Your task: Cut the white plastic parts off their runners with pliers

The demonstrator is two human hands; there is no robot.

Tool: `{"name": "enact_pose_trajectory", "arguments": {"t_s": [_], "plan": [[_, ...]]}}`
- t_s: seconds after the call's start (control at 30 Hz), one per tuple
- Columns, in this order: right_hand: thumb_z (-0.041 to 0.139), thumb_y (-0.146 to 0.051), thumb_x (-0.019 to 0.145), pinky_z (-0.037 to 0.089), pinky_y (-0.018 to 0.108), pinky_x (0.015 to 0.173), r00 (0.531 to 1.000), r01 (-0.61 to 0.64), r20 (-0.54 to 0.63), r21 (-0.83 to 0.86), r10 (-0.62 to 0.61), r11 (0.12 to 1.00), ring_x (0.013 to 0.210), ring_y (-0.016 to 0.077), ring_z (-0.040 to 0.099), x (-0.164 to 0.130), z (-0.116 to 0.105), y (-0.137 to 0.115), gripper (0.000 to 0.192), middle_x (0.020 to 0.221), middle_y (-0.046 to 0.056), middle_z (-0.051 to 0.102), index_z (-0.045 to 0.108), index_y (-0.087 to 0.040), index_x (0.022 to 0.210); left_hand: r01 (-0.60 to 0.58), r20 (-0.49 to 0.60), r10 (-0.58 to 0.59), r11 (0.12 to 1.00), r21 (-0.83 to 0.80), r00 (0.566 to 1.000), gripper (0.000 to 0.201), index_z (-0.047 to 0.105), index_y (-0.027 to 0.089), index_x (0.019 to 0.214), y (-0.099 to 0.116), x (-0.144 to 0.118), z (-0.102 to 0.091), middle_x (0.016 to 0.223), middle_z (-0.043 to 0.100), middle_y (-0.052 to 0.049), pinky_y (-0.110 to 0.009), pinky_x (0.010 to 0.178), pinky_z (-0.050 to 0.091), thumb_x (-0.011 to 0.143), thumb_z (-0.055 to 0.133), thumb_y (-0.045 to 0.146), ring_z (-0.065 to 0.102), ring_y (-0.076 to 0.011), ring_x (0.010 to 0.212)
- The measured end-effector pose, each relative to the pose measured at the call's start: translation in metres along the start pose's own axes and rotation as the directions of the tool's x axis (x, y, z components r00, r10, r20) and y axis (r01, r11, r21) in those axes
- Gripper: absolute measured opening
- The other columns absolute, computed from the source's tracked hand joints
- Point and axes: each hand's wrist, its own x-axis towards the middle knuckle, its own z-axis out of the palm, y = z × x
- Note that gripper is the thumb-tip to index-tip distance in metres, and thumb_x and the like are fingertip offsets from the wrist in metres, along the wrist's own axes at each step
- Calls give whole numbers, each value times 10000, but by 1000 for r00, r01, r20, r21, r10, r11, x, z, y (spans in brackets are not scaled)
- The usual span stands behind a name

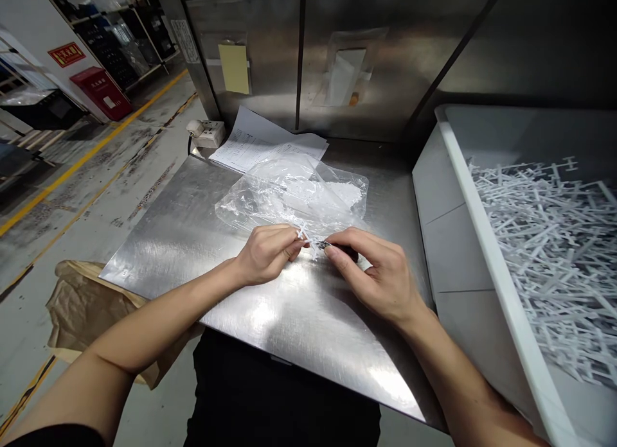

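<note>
My left hand (270,251) is closed in a pinch on a small white branched plastic piece (313,246), held above the metal table. Facing it, my right hand (373,267) is closed on a small dark tool with a metal tip (324,245), which meets the white piece. Fingers cover most of the tool, so its exact kind is hidden. Just beyond both hands lies a clear plastic bag (289,184) with small white parts inside.
A large white bin (463,177) full of white branched plastic pieces (554,241) stands at the right. Printed papers (255,145) and a power socket (209,133) are at the table's (159,241) back. A brown paper bag (87,306) is at the left.
</note>
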Motion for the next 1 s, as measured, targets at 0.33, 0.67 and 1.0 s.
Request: {"name": "enact_pose_trajectory", "arguments": {"t_s": [0.33,0.67,1.0], "plan": [[668,-218,1081,498,321,723,999,5,-32,-31,-6,1000,778,173,693,-3,6,1,89,896,16,763,743,-220,1033,-3,17,3,1000,16,1000,322,537,205,835,0,-1,0,723,603,-10,-293,666,444,1152,477,208,552,-146,669],[668,-249,1072,476,303,714,992,-118,-38,5,118,993,758,161,683,-6,14,8,136,860,-7,761,751,-223,967,199,54,-198,980,-26,979,343,608,188,848,5,-5,2,758,691,2,-264,729,498,1160,475,241,648,-126,691],[668,-337,1044,415,300,643,930,-366,7,89,366,927,690,154,603,-5,20,13,243,754,-19,701,740,-216,846,345,83,-350,936,62,933,279,636,195,891,8,-5,5,751,732,24,-256,748,504,1130,496,226,685,-128,684]]}}
